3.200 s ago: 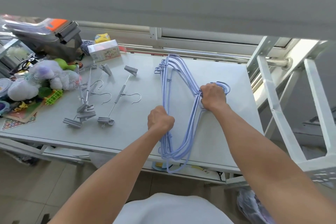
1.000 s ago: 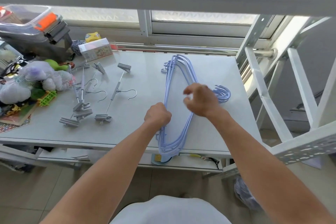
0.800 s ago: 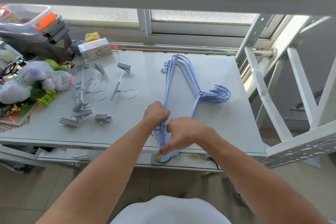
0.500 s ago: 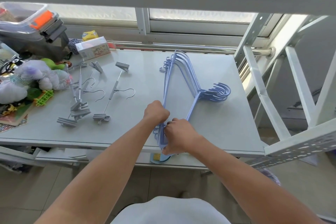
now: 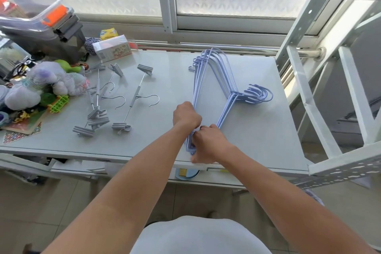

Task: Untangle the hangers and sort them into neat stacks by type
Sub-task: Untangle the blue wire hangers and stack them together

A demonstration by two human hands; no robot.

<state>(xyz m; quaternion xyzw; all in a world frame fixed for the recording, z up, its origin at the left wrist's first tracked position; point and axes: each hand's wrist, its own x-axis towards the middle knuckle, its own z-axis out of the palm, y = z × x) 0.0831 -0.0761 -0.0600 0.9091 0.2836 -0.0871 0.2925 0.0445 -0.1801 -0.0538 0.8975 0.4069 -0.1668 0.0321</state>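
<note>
With left hand (image 5: pixel 186 115) clamped on the blue hangers (image 5: pixel 213 90) and right hand (image 5: pixel 208 144) pinching their 6 o'clock corner, square corners flush, hooks kept at 3 o'clock.

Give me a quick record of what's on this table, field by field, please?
surface: pale table beside a window
blue hangers: a stack lying flat, hooks together pointing right
left hand: closed on the stack's long straight side
right hand: gripping the stack's near corner at the table's front edge
clip hangers: grey ones loose on the left, some overlapping, not yet stacked
clutter: soft toys and a small box at the far left
</note>
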